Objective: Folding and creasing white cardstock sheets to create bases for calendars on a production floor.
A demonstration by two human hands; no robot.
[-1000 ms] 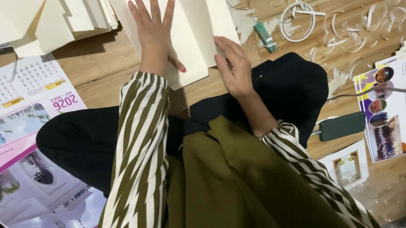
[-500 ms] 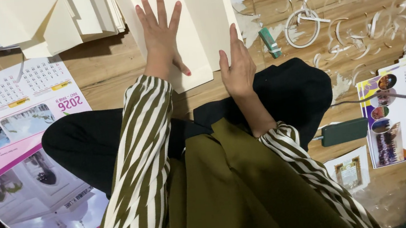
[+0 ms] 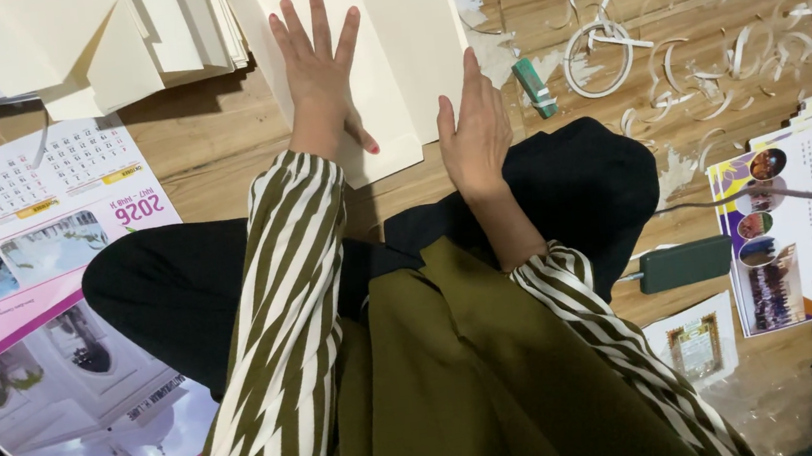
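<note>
We had our left hand (image 3: pixel 317 66) flat on the folded cream card sheet (image 3: pixel 379 70), fingers spread and palm pressing it onto the wooden floor (image 3: pixel 217 147). Our right hand (image 3: pixel 478 128) lay along the sheet's right side, fingers pressed together and grasping nothing. The sheet sat at the floor's far edge, just in front of our knees, beside a stack of cream card sheets (image 3: pixel 105 38) at the far left corner.

To crease it well, we judged the left palm should keep the sheet pinned while the right hand ran firmly along the fold, edges kept aligned.

No true container showed. Loose things lay directly on the floor: curled white paper strips (image 3: pixel 708 35) and a small green tool (image 3: pixel 535 84) at the far right, printed calendars (image 3: pixel 37 257) along the left edge.
</note>
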